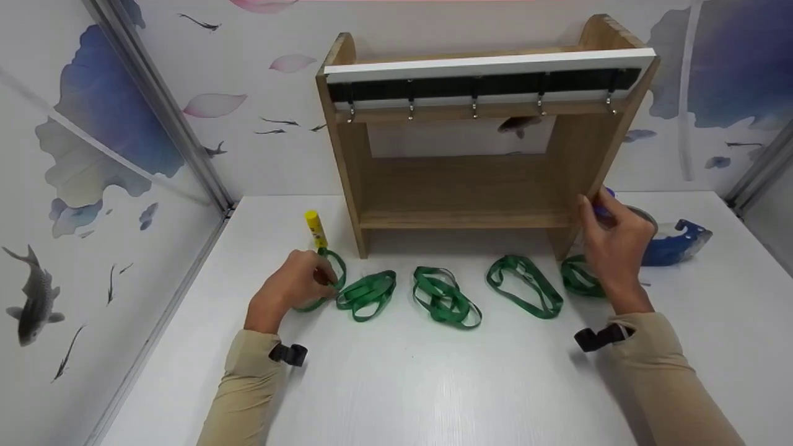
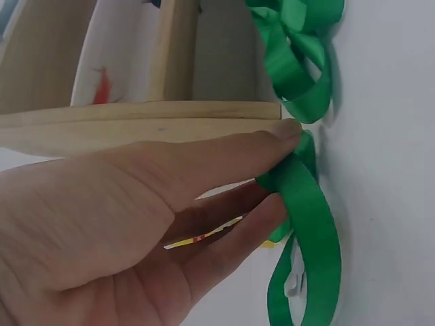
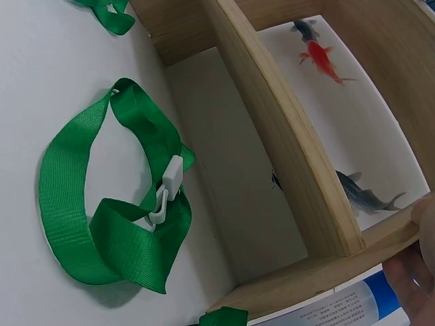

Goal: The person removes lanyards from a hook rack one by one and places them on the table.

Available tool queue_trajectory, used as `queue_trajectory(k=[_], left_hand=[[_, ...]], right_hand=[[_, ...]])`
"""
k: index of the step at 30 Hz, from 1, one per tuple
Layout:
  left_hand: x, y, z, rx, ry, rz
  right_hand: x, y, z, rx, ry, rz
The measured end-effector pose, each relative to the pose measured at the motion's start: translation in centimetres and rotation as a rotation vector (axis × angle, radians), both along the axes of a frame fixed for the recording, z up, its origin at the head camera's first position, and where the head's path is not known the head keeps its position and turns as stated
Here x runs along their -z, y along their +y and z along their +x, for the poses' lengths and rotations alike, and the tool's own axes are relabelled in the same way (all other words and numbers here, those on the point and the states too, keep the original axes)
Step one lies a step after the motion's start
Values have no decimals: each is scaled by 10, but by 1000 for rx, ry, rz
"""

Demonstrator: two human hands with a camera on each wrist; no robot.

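In the head view, my left hand [image 1: 291, 286] pinches a green lanyard [image 2: 314, 231] between thumb and fingers, low over the white table. Its strap hangs in a loop, and a small pale clip shows within the loop in the left wrist view. My right hand [image 1: 618, 251] grips the right side panel of a wooden rack [image 1: 458, 186], thumb at the front edge and fingers behind. More green lanyards lie coiled in a row before the rack, among them one near the middle [image 1: 443, 300] and one with a white clip [image 3: 64, 204].
Metal hooks [image 1: 474, 108] line the rack's white and black upper bar. A yellow glue stick [image 1: 315, 228] stands left of the rack. Behind my right hand lies a blue tape dispenser [image 1: 675, 248]. Printed walls [image 1: 279, 155] enclose the table [image 1: 427, 384] at the back and sides.
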State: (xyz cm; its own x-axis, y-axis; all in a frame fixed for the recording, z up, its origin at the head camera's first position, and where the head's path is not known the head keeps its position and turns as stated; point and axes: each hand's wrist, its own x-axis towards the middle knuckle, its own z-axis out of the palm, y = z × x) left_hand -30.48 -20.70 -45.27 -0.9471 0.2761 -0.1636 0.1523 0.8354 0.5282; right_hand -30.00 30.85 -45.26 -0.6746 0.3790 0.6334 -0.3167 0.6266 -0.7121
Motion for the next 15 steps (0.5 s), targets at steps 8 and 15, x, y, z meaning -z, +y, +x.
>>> queue_trajectory(k=[8,15], left_hand=[[5,6,-3,-56,54,-88],[-9,2,4,-55,54,-76]], right_hand=[[2,2,1,16,-10,-1],[4,0,-1,13,-26,-11]])
